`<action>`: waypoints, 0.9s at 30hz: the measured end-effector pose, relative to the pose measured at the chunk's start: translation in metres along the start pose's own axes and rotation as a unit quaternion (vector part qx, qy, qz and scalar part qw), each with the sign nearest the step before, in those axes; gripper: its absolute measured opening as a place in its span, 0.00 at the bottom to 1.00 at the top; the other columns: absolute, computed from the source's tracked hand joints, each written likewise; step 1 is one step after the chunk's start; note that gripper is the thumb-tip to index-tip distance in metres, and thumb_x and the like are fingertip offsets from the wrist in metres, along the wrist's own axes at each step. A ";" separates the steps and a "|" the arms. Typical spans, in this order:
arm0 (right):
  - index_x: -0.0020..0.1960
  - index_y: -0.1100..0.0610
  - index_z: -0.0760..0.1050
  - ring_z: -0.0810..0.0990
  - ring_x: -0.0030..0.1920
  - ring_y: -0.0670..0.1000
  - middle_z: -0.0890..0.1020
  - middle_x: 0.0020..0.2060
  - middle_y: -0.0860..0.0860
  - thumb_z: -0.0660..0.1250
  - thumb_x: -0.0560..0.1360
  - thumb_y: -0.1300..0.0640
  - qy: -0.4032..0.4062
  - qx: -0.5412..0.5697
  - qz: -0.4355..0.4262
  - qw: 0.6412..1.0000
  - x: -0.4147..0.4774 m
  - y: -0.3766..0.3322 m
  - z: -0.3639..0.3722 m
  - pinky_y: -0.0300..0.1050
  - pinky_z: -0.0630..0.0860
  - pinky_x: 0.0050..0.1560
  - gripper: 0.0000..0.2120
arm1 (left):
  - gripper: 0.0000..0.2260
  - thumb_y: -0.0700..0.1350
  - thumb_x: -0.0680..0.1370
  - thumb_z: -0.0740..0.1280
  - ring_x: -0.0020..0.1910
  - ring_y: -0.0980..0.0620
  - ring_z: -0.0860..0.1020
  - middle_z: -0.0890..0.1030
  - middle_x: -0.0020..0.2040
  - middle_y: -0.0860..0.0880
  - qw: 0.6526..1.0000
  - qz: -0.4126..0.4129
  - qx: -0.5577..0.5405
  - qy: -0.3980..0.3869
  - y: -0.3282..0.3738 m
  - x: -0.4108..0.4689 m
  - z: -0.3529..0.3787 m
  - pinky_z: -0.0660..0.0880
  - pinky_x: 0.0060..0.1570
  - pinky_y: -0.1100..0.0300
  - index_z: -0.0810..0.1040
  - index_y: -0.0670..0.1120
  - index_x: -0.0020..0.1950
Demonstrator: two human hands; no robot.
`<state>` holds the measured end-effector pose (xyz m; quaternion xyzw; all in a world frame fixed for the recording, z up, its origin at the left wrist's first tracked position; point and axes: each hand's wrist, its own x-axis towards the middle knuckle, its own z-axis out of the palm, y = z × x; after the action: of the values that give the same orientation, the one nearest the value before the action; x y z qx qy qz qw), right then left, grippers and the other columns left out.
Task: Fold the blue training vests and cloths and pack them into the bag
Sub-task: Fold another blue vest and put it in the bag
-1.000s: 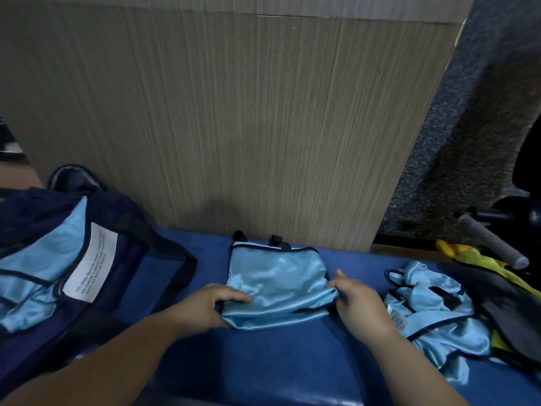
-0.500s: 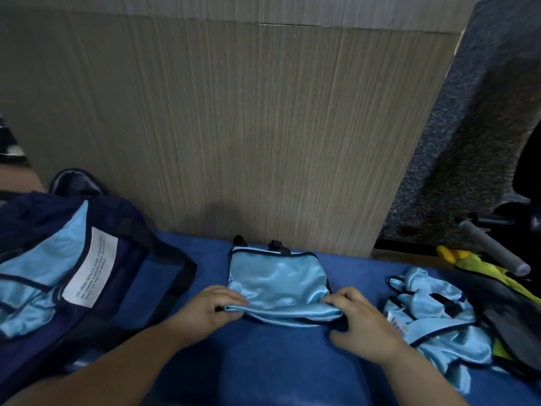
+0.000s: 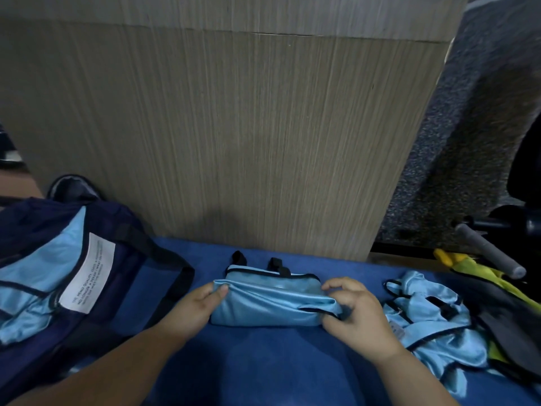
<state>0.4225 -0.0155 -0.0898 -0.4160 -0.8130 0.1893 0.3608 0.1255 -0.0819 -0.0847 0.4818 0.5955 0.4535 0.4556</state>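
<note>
A light blue vest (image 3: 269, 300), folded into a narrow band with black trim and two black tabs at its far edge, lies on the blue surface (image 3: 263, 364). My left hand (image 3: 196, 309) grips its left end, thumb on top. My right hand (image 3: 354, 315) pinches its right end with curled fingers. A dark navy bag (image 3: 87, 288) stands open at the left with light blue cloth (image 3: 35, 271) and a white label inside. An unfolded light blue vest (image 3: 433, 323) lies crumpled at the right.
A wooden panel (image 3: 234, 136) rises right behind the blue surface. Yellow and grey fabric (image 3: 497, 312) is piled at the far right beside a grey handle (image 3: 489, 250). A dark shoe (image 3: 73, 186) sits behind the bag.
Both hands lifted the vest's near edge and folded it over toward the far edge, so the vest went from a square to a narrow band.
</note>
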 end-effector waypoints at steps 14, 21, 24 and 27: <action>0.47 0.42 0.68 0.80 0.43 0.41 0.82 0.41 0.43 0.69 0.73 0.45 -0.134 -0.040 0.210 0.968 -0.007 0.001 0.004 0.41 0.76 0.46 0.09 | 0.08 0.54 0.81 0.59 0.41 0.54 0.72 0.71 0.39 0.55 0.897 -0.010 0.433 0.086 -0.010 0.018 0.016 0.65 0.39 0.58 0.64 0.53 0.46; 0.54 0.30 0.68 0.72 0.58 0.36 0.73 0.54 0.33 0.70 0.71 0.55 -0.029 -0.007 0.035 0.999 -0.011 -0.005 -0.004 0.31 0.67 0.58 0.23 | 0.10 0.53 0.81 0.59 0.40 0.55 0.73 0.72 0.39 0.55 0.900 -0.017 0.426 0.095 -0.013 0.024 0.015 0.65 0.36 0.59 0.63 0.53 0.41; 0.50 0.37 0.75 0.75 0.56 0.39 0.77 0.50 0.34 0.70 0.69 0.52 -0.007 0.002 -0.093 0.996 -0.006 -0.024 -0.003 0.37 0.70 0.59 0.13 | 0.10 0.53 0.80 0.60 0.39 0.56 0.73 0.73 0.40 0.55 0.895 -0.014 0.435 0.095 -0.014 0.027 0.014 0.65 0.35 0.60 0.62 0.54 0.42; 0.49 0.42 0.78 0.73 0.58 0.37 0.78 0.50 0.34 0.72 0.66 0.36 -0.144 -0.085 -0.124 0.978 -0.006 -0.028 0.009 0.42 0.68 0.62 0.16 | 0.11 0.53 0.79 0.62 0.38 0.57 0.73 0.73 0.40 0.56 0.894 -0.010 0.438 0.098 -0.016 0.029 0.013 0.66 0.35 0.60 0.62 0.54 0.42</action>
<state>0.4026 -0.0366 -0.0813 -0.3092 -0.9149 0.1311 0.2239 0.1319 -0.0535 -0.1058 0.5797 0.7802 0.1871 0.1422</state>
